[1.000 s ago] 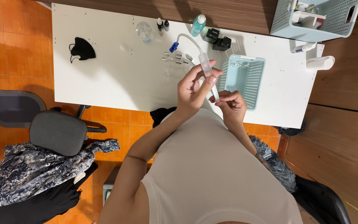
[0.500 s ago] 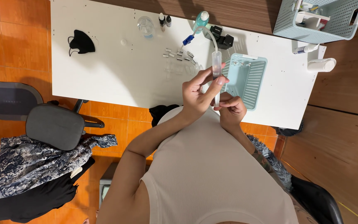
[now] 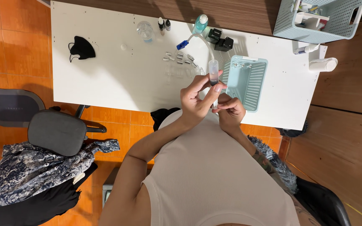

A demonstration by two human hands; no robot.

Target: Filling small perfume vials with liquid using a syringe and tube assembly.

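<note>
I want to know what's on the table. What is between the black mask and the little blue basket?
In the head view, small vials lie between the black mask and the little blue basket.

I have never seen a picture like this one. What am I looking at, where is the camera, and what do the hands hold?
No machine is at work: a person uses two bare hands. The camera sits on the person's head and looks straight down, so you see the chest, the arms and a white table beyond.

The left hand grips a clear syringe around its barrel. A thin clear tube with a blue end piece curves away from its top. The right hand pinches the syringe's lower end.

On the table lie a black face mask, a row of small vials, a teal bottle, small dropper bottles and a light blue basket. A grey chair stands on the orange floor.
</note>
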